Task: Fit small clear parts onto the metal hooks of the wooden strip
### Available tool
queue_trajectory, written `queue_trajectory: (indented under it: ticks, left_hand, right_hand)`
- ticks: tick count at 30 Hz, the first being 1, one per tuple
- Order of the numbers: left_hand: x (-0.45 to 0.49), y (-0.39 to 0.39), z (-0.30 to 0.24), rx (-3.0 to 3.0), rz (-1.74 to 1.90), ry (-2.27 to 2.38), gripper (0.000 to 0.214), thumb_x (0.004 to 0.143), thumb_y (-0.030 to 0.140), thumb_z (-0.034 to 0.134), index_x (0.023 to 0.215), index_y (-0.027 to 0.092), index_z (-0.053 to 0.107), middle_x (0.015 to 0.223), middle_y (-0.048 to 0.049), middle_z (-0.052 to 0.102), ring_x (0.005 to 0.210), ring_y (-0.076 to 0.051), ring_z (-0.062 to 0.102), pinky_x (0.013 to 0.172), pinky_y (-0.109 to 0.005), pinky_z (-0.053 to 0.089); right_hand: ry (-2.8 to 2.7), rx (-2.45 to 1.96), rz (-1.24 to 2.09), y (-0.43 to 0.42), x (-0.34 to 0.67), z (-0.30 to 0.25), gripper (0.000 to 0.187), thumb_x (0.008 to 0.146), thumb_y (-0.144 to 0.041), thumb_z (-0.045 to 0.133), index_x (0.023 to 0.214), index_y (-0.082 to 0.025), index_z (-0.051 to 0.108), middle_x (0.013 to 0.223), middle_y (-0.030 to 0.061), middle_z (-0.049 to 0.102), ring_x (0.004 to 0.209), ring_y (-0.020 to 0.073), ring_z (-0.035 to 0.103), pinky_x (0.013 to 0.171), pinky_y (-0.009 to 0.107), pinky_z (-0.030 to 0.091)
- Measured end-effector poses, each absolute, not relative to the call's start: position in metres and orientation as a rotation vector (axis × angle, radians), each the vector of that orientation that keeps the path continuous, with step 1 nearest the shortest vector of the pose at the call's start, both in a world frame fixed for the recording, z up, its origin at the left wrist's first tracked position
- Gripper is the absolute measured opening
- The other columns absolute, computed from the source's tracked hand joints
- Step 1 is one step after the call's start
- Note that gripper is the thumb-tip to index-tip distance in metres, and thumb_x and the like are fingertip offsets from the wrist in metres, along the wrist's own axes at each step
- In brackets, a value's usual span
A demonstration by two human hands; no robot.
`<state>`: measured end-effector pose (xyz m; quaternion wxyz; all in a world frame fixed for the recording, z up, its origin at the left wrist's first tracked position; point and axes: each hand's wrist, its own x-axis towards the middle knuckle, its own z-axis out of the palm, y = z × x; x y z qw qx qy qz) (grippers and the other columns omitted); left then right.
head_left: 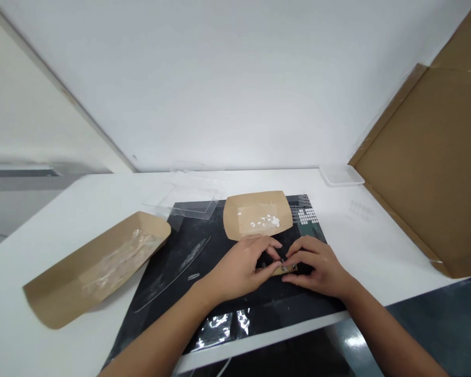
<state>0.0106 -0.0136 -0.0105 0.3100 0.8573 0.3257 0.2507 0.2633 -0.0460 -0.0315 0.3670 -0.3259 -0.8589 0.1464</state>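
A small tan strip [289, 269] with little grey, shiny parts on it lies low over the black mat [204, 256]. My left hand [245, 266] closes thumb and fingers round the strip's left end, hiding much of it. From the other side my right hand [317, 266] has its fingertips pinched together at a tiny grey piece on the strip; what exactly sits between them is too small to make out. Just beyond both hands stands a brown paper tray [231, 217] with several small white discs inside.
A longer brown paper tray [58, 283] with crumpled clear plastic lies at the left. Clear plastic sheets [196, 212] lie behind the mat. White dots [308, 215] in rows sit at the mat's right. A translucent lid [341, 176] is near a cardboard box [427, 157].
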Motion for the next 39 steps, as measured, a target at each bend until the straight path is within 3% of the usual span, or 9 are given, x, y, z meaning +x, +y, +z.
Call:
queue_trajectory:
  ticks: [6, 18, 21, 32, 39]
  left_hand:
    - [0.010, -0.015, -0.003, 2.366, 0.596, 0.775, 0.017, 0.092, 0.026, 0.075, 0.108, 0.024, 0.072, 0.108, -0.0017, 0.078, 0.104, -0.023, 0.071, 0.099, -0.042, 0.050]
    - [0.016, -0.014, -0.011, 2.337, 0.559, 0.769, 0.017, 0.089, 0.020, 0.077, 0.104, 0.025, 0.071, 0.101, 0.0018, 0.079, 0.099, -0.021, 0.072, 0.098, -0.037, 0.046]
    - [0.017, -0.014, -0.012, 2.330, 0.559, 0.789, 0.019, 0.087, 0.019, 0.077, 0.105, 0.024, 0.071, 0.095, 0.0017, 0.079, 0.094, -0.021, 0.073, 0.095, -0.037, 0.047]
    - [0.017, -0.014, -0.015, 2.302, 0.596, 0.772, 0.023, 0.085, 0.014, 0.076, 0.106, 0.022, 0.069, 0.091, 0.0010, 0.079, 0.091, -0.021, 0.073, 0.094, -0.037, 0.049]
    - [0.017, -0.014, -0.013, 2.311, 0.564, 0.803, 0.023, 0.084, 0.014, 0.077, 0.104, 0.023, 0.070, 0.092, 0.0016, 0.079, 0.093, -0.022, 0.072, 0.092, -0.037, 0.048]
  right_hand:
    - [-2.189, -0.775, 0.376, -0.047, 0.260, -0.030, 0.008, 0.095, -0.025, 0.078, 0.102, -0.024, 0.075, 0.104, 0.0040, 0.078, 0.095, 0.0170, 0.074, 0.085, 0.032, 0.062]
    - [-2.245, -0.725, 0.159, -0.048, 0.261, -0.036, 0.008, 0.097, -0.021, 0.077, 0.103, -0.022, 0.073, 0.103, 0.0026, 0.081, 0.091, 0.0150, 0.076, 0.080, 0.029, 0.063]
    - [-2.287, -0.730, 0.020, -0.050, 0.260, -0.036, 0.003, 0.099, -0.019, 0.074, 0.099, -0.021, 0.072, 0.099, 0.0021, 0.081, 0.084, 0.0148, 0.075, 0.073, 0.029, 0.061]
    - [-2.467, -0.824, -0.241, -0.061, 0.254, -0.032, 0.020, 0.102, -0.013, 0.065, 0.085, -0.021, 0.066, 0.084, 0.0002, 0.076, 0.077, 0.0155, 0.069, 0.064, 0.034, 0.044]
    - [-2.425, -0.860, -0.235, -0.063, 0.248, -0.030, 0.024, 0.101, -0.011, 0.065, 0.080, -0.022, 0.062, 0.078, -0.0017, 0.073, 0.080, 0.0160, 0.068, 0.076, 0.038, 0.042]
